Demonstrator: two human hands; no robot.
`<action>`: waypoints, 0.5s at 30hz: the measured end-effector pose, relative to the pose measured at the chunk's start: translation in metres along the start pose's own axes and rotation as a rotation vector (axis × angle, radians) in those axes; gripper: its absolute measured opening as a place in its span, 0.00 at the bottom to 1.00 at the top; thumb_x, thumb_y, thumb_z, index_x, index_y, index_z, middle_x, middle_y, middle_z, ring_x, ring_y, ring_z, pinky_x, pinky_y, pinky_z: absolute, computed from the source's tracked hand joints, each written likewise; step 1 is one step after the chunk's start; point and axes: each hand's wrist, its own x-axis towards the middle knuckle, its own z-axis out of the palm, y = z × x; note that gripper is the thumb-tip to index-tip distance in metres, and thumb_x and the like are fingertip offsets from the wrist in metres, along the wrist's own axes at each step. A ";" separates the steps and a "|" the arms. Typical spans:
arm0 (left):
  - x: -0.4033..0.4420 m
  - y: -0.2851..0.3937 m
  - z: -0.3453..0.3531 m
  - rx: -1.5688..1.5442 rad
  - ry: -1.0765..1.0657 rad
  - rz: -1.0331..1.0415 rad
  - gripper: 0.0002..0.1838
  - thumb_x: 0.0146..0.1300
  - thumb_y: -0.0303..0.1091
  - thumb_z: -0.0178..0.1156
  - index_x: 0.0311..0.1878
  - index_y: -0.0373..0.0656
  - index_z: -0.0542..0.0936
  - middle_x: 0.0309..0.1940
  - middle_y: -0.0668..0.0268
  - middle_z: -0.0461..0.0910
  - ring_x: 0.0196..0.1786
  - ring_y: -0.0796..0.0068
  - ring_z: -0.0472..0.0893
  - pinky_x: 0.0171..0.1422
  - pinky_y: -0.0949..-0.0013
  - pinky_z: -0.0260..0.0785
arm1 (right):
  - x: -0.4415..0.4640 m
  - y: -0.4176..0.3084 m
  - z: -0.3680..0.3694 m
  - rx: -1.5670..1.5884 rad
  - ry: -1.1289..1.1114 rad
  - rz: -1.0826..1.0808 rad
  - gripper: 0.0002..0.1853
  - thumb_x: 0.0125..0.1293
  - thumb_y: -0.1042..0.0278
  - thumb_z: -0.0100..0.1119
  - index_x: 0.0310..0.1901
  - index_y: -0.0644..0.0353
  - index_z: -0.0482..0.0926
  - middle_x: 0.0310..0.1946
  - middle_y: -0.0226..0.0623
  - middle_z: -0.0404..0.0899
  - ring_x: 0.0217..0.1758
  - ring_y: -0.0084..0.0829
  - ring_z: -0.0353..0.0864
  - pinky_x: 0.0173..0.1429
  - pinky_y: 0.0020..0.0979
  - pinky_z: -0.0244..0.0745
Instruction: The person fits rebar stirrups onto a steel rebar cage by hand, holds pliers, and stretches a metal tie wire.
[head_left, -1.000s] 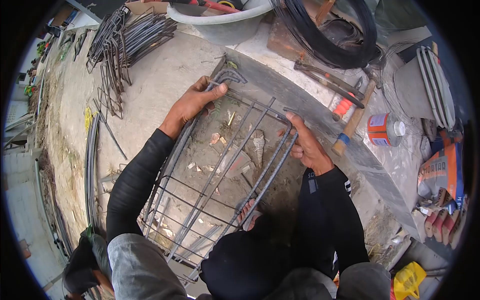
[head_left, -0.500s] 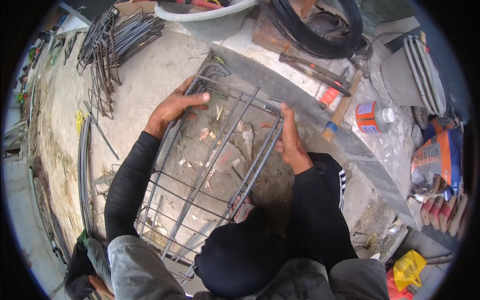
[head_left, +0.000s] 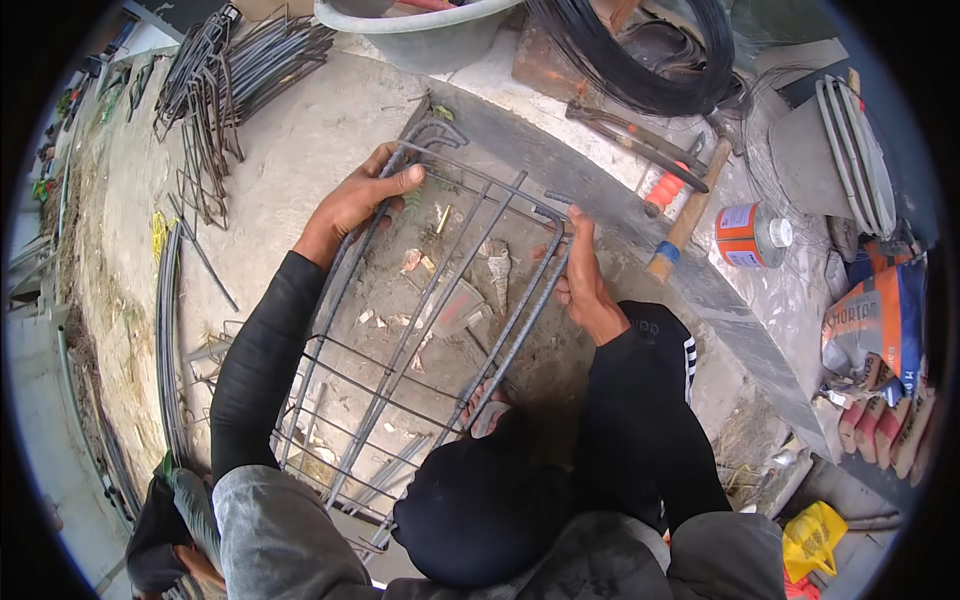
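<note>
Grey rebar cage [head_left: 388,371], black sleeves [head_left: 262,350]

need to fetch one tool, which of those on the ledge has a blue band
The wooden-handled tool, banded blue near its end closest to the right hand. The dark-handled tool and the orange-gripped one beside it show no such band.

Soft, probably overcast daylight lights the fingers [head_left: 582,243]; ground [head_left: 560,365] below the right ones is shadowed; far outward, edges curve into black.
</note>
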 end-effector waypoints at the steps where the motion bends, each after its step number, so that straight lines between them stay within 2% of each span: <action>1: 0.000 -0.001 0.001 -0.010 -0.008 -0.013 0.47 0.62 0.58 0.75 0.77 0.47 0.65 0.51 0.68 0.78 0.41 0.78 0.79 0.37 0.72 0.71 | 0.001 0.003 0.000 0.018 0.021 -0.005 0.47 0.64 0.14 0.42 0.62 0.55 0.72 0.35 0.34 0.78 0.16 0.16 0.51 0.17 0.24 0.43; 4: -0.008 0.004 0.001 0.001 0.072 0.025 0.46 0.62 0.64 0.72 0.74 0.45 0.70 0.56 0.66 0.80 0.45 0.73 0.82 0.43 0.67 0.76 | 0.003 -0.003 -0.010 0.079 -0.083 -0.008 0.45 0.64 0.16 0.48 0.60 0.54 0.74 0.36 0.32 0.77 0.16 0.14 0.54 0.15 0.21 0.46; 7: -0.027 0.005 -0.004 0.480 0.413 0.373 0.43 0.62 0.61 0.73 0.71 0.42 0.73 0.60 0.58 0.80 0.55 0.62 0.83 0.56 0.58 0.77 | 0.000 0.002 -0.008 0.135 -0.066 -0.106 0.43 0.64 0.17 0.52 0.57 0.54 0.74 0.37 0.30 0.76 0.16 0.13 0.56 0.15 0.19 0.50; 9: -0.073 0.031 0.012 0.796 0.565 0.534 0.43 0.60 0.59 0.75 0.71 0.41 0.75 0.65 0.48 0.78 0.65 0.51 0.80 0.68 0.50 0.72 | 0.001 -0.001 -0.006 0.203 -0.043 -0.126 0.43 0.64 0.18 0.53 0.58 0.55 0.74 0.40 0.31 0.77 0.16 0.13 0.57 0.15 0.18 0.51; 11: -0.118 0.046 0.048 0.533 0.397 0.328 0.43 0.61 0.57 0.74 0.72 0.38 0.75 0.70 0.52 0.76 0.71 0.53 0.75 0.71 0.51 0.70 | 0.000 0.001 -0.006 0.265 -0.040 -0.111 0.44 0.64 0.18 0.54 0.59 0.56 0.74 0.43 0.32 0.78 0.17 0.13 0.58 0.15 0.18 0.51; 14: -0.134 0.020 0.088 0.550 0.270 0.317 0.48 0.59 0.60 0.76 0.71 0.32 0.74 0.67 0.39 0.76 0.69 0.49 0.77 0.72 0.50 0.68 | 0.002 -0.002 -0.006 0.312 -0.096 -0.073 0.46 0.63 0.17 0.55 0.63 0.56 0.71 0.46 0.34 0.79 0.17 0.13 0.60 0.14 0.18 0.51; 15: -0.125 0.010 0.089 0.456 0.303 0.272 0.50 0.60 0.63 0.74 0.71 0.29 0.73 0.67 0.39 0.76 0.69 0.49 0.77 0.73 0.51 0.68 | 0.005 0.000 -0.007 0.306 -0.118 -0.071 0.47 0.62 0.17 0.55 0.64 0.55 0.71 0.46 0.35 0.80 0.18 0.13 0.60 0.14 0.18 0.51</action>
